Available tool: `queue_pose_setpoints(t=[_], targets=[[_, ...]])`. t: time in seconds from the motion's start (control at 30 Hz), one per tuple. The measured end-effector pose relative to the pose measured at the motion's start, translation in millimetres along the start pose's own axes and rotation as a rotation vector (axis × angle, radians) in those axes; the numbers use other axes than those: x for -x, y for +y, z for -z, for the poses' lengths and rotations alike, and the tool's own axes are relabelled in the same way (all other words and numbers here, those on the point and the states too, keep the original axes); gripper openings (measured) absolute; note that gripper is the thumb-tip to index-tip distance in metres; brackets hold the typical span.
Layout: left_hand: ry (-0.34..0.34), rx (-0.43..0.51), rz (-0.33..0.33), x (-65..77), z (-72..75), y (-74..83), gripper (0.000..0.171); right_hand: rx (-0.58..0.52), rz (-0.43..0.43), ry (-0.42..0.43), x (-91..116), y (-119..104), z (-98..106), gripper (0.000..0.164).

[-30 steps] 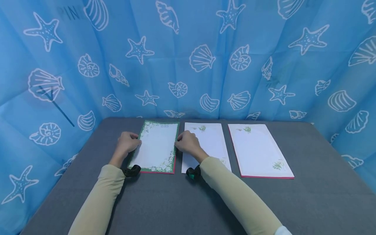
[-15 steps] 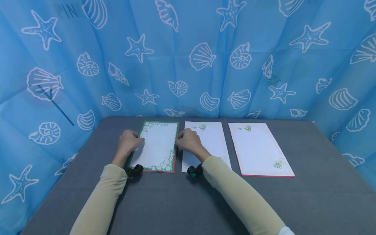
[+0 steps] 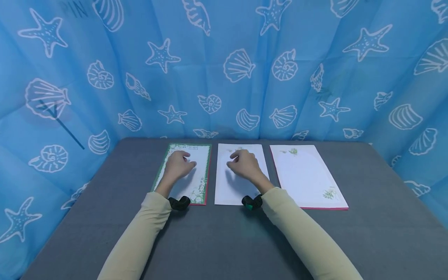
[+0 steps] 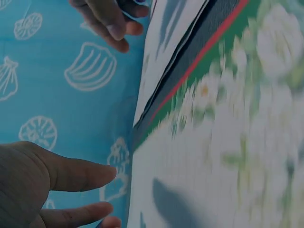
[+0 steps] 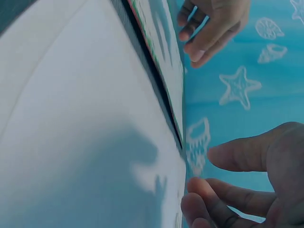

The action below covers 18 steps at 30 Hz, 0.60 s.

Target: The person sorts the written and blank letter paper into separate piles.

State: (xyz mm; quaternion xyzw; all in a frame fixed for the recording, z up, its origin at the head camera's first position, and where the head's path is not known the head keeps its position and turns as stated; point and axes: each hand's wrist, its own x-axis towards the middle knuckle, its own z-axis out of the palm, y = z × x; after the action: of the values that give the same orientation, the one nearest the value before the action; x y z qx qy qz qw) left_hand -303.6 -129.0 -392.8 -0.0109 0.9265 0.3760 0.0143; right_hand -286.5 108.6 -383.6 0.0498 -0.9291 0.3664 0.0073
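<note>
A sheet of paper with a green floral border [image 3: 194,187] lies at the left, a red edge showing beneath it. My left hand [image 3: 177,167] hovers over this sheet, fingers loosely bent and holding nothing; the left wrist view shows thumb and fingers apart, off the paper. To the right lies a white sheet [image 3: 223,190] with small green leaf prints. Above it hovers my right hand [image 3: 246,166], its thumb and fingers spread and holding nothing. The right wrist view has the hand's shadow falling on the white paper [image 5: 90,95].
Another white sheet [image 3: 304,175] with leaf prints and a red edge lies at the right of the row. All rest on a dark grey table [image 3: 217,241]. A blue curtain [image 3: 224,70] with shells and starfish hangs behind the table.
Both hands have left the left and right edges of the green-bordered sheet. They have shifted right, the left one over that sheet and the right one over the middle sheet.
</note>
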Motion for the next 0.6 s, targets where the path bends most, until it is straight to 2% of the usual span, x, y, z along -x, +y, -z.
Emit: queue_pose_setpoints(t=[0.13,0.33,0.6], targets=[[-0.009,-0.004,-0.035,-2.2,-15.5,12.1,0.045,0.007,-0.017,0.025,4,18,16,0.034],[-0.018,0.004,-0.052,-2.7,-34.4,28.0,0.043,0.018,-0.06,0.06,11,42,38,0.036],[-0.036,-0.017,-0.082,-4.3,-54.3,42.9,0.04,0.001,-0.101,0.077,20,64,54,0.036]])
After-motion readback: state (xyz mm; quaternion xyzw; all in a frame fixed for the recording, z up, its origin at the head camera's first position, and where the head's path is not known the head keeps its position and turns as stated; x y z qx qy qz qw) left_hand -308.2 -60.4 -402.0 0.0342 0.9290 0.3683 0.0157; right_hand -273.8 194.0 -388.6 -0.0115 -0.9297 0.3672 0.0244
